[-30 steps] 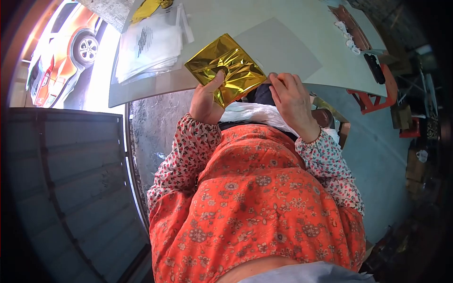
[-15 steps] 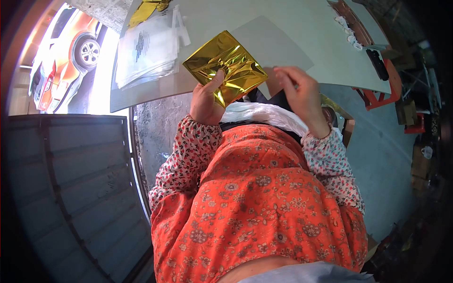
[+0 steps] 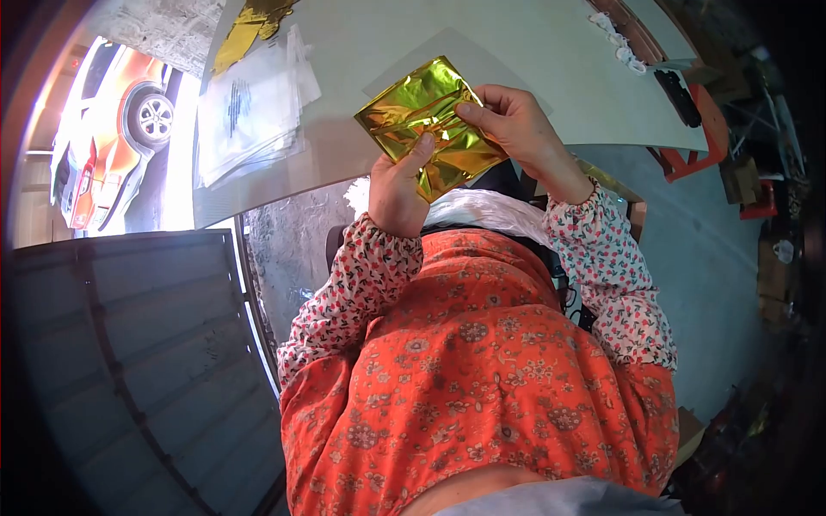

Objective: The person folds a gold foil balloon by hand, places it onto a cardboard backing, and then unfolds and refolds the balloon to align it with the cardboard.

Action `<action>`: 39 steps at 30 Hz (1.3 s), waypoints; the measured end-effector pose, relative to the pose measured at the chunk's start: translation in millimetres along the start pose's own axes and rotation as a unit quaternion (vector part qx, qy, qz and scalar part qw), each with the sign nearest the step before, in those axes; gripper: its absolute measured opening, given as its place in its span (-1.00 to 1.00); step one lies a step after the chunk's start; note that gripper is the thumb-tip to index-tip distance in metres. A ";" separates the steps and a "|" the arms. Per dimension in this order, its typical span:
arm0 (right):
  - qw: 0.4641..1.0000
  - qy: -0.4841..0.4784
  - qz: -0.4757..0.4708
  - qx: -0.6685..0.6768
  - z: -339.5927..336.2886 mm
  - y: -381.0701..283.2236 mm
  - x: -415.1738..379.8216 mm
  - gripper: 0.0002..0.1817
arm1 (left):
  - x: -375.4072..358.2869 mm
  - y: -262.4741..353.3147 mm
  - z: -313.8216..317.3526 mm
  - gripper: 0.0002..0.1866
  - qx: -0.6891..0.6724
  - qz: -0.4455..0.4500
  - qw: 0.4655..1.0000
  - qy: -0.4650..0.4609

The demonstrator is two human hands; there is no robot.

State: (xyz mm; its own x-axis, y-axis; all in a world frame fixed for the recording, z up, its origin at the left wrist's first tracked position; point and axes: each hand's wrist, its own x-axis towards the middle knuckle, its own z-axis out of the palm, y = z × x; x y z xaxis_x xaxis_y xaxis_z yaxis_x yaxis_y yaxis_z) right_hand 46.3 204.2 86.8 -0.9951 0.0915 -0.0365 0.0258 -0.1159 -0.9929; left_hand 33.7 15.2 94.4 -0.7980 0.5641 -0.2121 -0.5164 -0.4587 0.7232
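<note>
A shiny gold foil packet (image 3: 413,103), creased and roughly square, is held up over the near edge of the table. My left hand (image 3: 402,189) grips its lower left part, with the thumb on top and the other fingers hidden beneath. At the packet's upper right side, my right hand (image 3: 520,133) pinches it between the thumb on top and fingers behind. Under and beyond the packet, a thin clear sheet (image 3: 447,45) lies on the table.
On the pale table (image 3: 344,168), clear plastic bags (image 3: 249,125) lie at the left, with gold foil pieces (image 3: 249,30) behind them. A black object (image 3: 680,99) sits at the right edge. A dark metal panel (image 3: 163,344) stands at the lower left.
My right hand has moved left and taken hold of the foil packet's right side. The packet and my left hand have shifted slightly right in view.
</note>
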 end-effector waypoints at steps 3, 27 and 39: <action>0.999 -0.005 0.025 0.026 -2.3 -5.5 -1.0 -0.73 | 1.2 -1.3 4.1 -0.56 -0.002 0.000 1.000 0.001; 0.997 0.004 0.069 0.042 -4.7 -16.7 2.2 -0.80 | -3.4 -2.0 -1.8 -0.66 -0.069 0.019 0.997 0.002; 0.990 -0.074 0.115 0.038 -28.5 -26.3 21.3 -0.81 | 0.3 0.3 -5.5 -0.75 -0.055 0.011 0.998 -0.028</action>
State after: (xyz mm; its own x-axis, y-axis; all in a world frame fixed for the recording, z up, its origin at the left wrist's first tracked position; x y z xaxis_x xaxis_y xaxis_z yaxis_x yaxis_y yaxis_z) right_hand 27.1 237.5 108.9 -0.9670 -0.0915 -0.2379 0.2515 -0.1904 -0.9489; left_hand 31.6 11.4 90.9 -0.7922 0.5893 -0.1585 -0.5330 -0.5418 0.6499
